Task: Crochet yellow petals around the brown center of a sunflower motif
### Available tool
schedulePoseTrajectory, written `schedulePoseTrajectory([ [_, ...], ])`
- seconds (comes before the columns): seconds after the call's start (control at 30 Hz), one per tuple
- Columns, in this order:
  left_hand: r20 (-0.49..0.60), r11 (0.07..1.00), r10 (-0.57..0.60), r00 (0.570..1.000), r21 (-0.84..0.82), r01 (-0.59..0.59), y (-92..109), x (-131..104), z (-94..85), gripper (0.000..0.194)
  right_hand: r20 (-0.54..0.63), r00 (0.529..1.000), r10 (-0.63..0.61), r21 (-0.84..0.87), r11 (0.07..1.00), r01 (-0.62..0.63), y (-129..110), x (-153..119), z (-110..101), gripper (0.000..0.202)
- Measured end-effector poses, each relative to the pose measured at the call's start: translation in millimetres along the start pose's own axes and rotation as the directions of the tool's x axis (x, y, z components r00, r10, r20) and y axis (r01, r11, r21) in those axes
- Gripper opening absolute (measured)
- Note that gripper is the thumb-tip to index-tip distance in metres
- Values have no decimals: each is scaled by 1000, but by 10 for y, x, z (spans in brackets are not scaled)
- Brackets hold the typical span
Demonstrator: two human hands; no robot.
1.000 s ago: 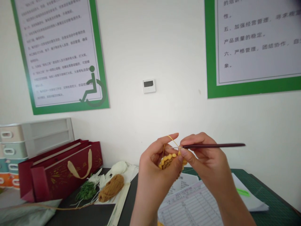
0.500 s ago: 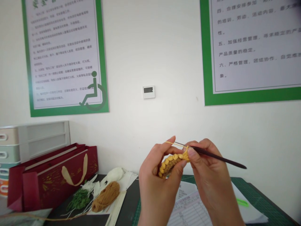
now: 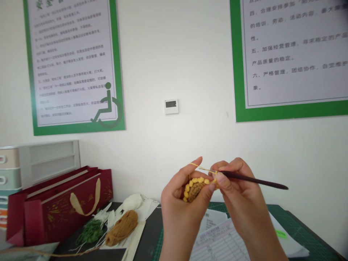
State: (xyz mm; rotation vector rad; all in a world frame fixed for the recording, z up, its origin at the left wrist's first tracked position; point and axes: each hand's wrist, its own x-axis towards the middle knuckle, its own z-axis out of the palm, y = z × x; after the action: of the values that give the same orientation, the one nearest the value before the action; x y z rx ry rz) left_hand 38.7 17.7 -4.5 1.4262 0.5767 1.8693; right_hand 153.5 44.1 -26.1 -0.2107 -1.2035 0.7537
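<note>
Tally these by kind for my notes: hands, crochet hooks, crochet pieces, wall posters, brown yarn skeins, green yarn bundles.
Hands: 2 (left hand, right hand)
Crochet hook: 1
Crochet piece: 1
Wall posters: 2 (wheelchair-sign poster, larger-print poster)
Brown yarn skein: 1
Green yarn bundle: 1
Total: 8

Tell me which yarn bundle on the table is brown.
The long bundle, right of the loose green yarn and nearer than the white ball; only it is brown.
</note>
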Motion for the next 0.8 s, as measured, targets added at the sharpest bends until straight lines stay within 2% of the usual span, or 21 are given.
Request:
schedulePoseTrajectory([
  [0.07,-18,997,-37,999,-67,35,17,6,11,42,0,1000,-3,5,1000,3,8,-7,8,15],
  [0.23,-55,998,-38,998,-43,35,28,14,-22,34,-26,999,33,21,999,-33,15,-23,59,17],
  [0.4,-39,997,-73,997,-33,72,67,15,-105,42,3,1000,16,-105,994,-16,-15,0,-2,9],
  [0.57,-13,990,-116,993,-83,114,129,-4,-110,41,114,988,-106,-138,983,121,-13,39,-74,5],
  [0.67,-22,983,-145,989,-114,142,151,-9,-98,40,139,971,-196,-218,950,223,-31,50,-65,6],
  [0.73,-27,979,-163,986,-132,158,155,-16,-91,42,143,944,-298,-315,890,329,-46,42,-63,9],
  [0.77,-34,975,-176,984,-140,170,155,-22,-87,42,164,916,-365,-388,830,400,-49,32,-68,13],
  [0.8,-46,971,-194,980,-149,186,156,-30,-84,43,205,868,-452,-468,734,492,-48,18,-77,18],
])
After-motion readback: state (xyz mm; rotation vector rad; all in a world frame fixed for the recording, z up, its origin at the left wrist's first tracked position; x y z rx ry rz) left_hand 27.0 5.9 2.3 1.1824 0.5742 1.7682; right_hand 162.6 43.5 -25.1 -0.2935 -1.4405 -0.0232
